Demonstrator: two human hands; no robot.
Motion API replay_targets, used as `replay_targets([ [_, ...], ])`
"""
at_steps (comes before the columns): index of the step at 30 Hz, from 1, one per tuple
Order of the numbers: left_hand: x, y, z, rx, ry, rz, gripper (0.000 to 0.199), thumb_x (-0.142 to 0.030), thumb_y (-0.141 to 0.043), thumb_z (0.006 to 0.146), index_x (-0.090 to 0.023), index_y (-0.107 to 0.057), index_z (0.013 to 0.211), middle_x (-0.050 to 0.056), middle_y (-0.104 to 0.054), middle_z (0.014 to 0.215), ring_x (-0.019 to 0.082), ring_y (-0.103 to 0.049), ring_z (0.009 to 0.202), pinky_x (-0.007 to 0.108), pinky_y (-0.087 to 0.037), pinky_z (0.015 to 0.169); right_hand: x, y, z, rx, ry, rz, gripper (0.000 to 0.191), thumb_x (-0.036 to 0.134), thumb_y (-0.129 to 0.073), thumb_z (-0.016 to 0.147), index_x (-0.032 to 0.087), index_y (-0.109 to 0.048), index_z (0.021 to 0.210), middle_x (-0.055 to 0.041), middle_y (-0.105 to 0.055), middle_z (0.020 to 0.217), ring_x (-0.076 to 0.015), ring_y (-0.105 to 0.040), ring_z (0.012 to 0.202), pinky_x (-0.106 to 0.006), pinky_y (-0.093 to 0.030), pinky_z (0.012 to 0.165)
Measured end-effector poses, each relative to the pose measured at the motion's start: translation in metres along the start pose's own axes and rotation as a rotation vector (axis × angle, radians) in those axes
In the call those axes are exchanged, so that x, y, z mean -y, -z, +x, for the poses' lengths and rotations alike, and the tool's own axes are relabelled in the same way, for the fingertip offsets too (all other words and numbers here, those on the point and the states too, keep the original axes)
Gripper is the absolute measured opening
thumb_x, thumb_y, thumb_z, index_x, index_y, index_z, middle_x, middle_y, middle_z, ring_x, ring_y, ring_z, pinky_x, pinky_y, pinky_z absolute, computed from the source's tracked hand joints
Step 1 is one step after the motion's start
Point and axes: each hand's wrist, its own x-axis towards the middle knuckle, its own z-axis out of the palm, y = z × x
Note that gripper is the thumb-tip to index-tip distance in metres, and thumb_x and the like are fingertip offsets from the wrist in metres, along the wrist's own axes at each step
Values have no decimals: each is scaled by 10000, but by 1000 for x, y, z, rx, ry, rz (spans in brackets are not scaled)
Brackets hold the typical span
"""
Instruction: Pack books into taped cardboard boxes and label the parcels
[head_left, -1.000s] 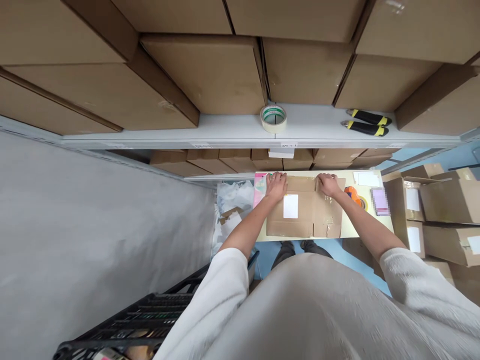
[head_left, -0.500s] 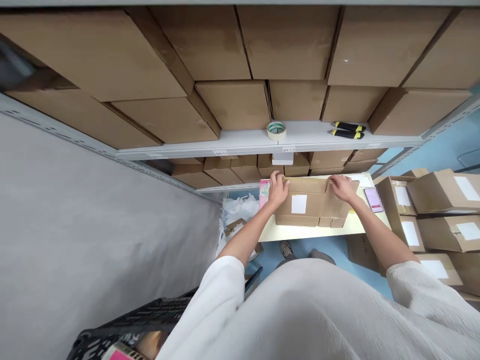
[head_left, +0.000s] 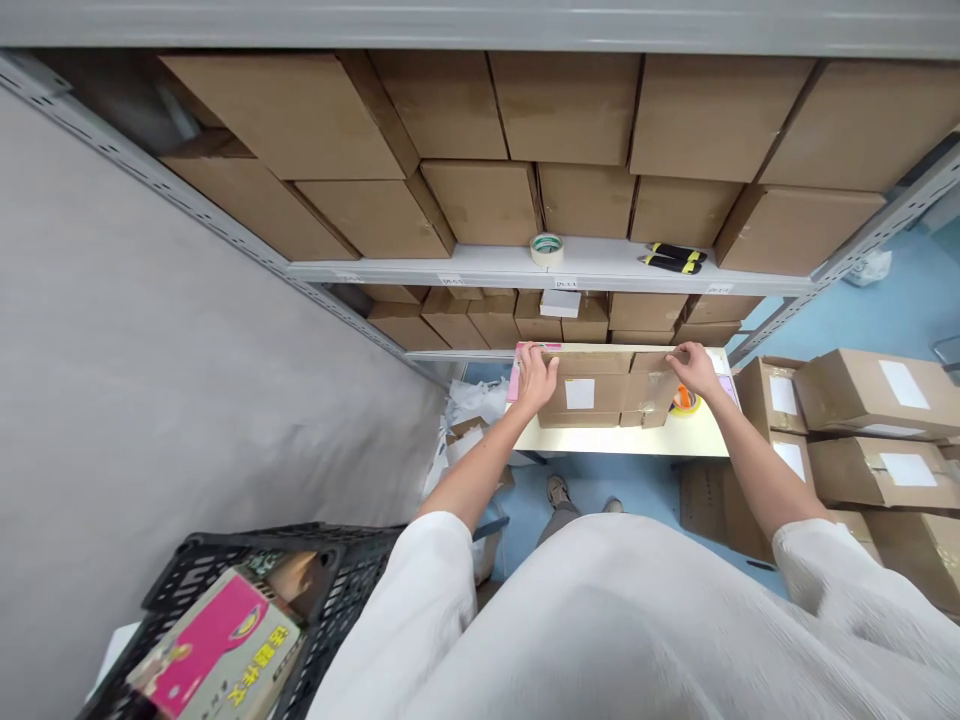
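Observation:
A flattened brown carton (head_left: 604, 390) with a white label (head_left: 580, 393) lies over the pale yellow tabletop (head_left: 622, 440). My left hand (head_left: 537, 374) grips its left end, thumb over the near face. At the carton's upper right corner, my right hand (head_left: 694, 366) pinches the edge between thumb and fingers. An orange and yellow tape roll (head_left: 685, 400) rests just right of the carton, below my right hand. Part of a pink printed item (head_left: 514, 382) shows beside my left hand. A phone (head_left: 727, 386) is partly hidden behind my right wrist.
Shelves of brown boxes (head_left: 566, 110) stand ahead, with a tape roll (head_left: 547, 249) and black-yellow cutters (head_left: 675, 257) on one shelf. Labelled cartons (head_left: 874, 395) are stacked right. A black crate (head_left: 330, 590) holding a pink book (head_left: 217, 640) is at lower left.
The view has shifted, showing more of the crate and floor. My right hand has moved to the carton's right corner, and the tape roll beside it is now more exposed.

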Motion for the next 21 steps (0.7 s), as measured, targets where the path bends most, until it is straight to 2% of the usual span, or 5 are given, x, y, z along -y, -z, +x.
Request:
replay_targets([
  [5, -11, 3, -4, -41, -23, -38, 300, -430, -566, 1046, -230, -505, 1260, 211, -454, 1469, 378, -458, 1449, 614, -393, 1237, -1, 5, -3, -55, 84, 97, 242, 451, -663, 898, 248, -650, 1029, -153, -668, 1189, -350, -608, 1199, -537, -511, 1089],
  [10, -18, 3, -7, -68, -35, -78, 371, -401, -631, 998, -224, -503, 1298, 204, -455, 1459, 375, -485, 1430, 609, -415, 1232, -5, 7, -3, -55, 77, 195, 281, 458, -664, 888, 258, -644, 1084, -152, -641, 1320, -359, -566, 1328, -579, -503, 1137],
  [16, -26, -2, -14, -57, -72, -115, 481, -340, -671, 965, -213, -499, 1396, 201, -444, 1478, 368, -474, 1468, 597, -417, 1258, -14, -3, -1, -76, 70, 284, 583, 392, -686, 822, 275, -597, 1387, -150, -469, 1589, -365, -384, 1565, -603, -392, 1288],
  [21, -36, -1, -20, -25, -154, -158, 521, -376, -658, 996, -223, -499, 1468, 186, -493, 1493, 339, -508, 1456, 573, -414, 1279, -19, -13, 2, -43, -8, 426, 791, 380, -614, 840, 328, -435, 1608, -98, -397, 1703, -335, -399, 1586, -562, -353, 1338],
])
